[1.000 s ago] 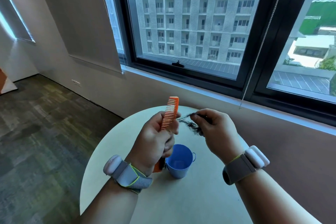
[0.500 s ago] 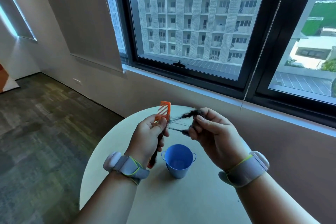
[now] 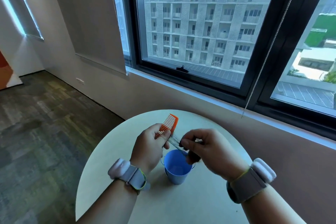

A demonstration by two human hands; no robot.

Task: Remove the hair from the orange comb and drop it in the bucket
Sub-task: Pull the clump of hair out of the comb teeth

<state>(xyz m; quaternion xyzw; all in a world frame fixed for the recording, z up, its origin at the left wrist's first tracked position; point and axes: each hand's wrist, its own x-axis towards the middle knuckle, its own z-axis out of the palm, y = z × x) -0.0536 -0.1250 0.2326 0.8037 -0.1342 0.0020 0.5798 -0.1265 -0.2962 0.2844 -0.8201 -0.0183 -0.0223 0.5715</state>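
- Both hands have dropped lower: left hand (image 3: 149, 148) grips the orange plastic comb (image 3: 168, 125); right hand (image 3: 209, 148) pinches dark hair strands (image 3: 175, 141).
- The hair clump now hangs over the small blue bucket (image 3: 177, 167), so release looks near, though strands still tether it.

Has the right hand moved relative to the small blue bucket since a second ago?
Yes. The right hand has dropped toward the small blue bucket; its clump of dark hair now hangs at the rim.

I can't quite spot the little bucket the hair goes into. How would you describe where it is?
Find the round pale table below the big window. The bucket stands near its middle, just below and between the left hand and right hand. It is the only blue thing there, a small open pail, unlike the orange comb above it.
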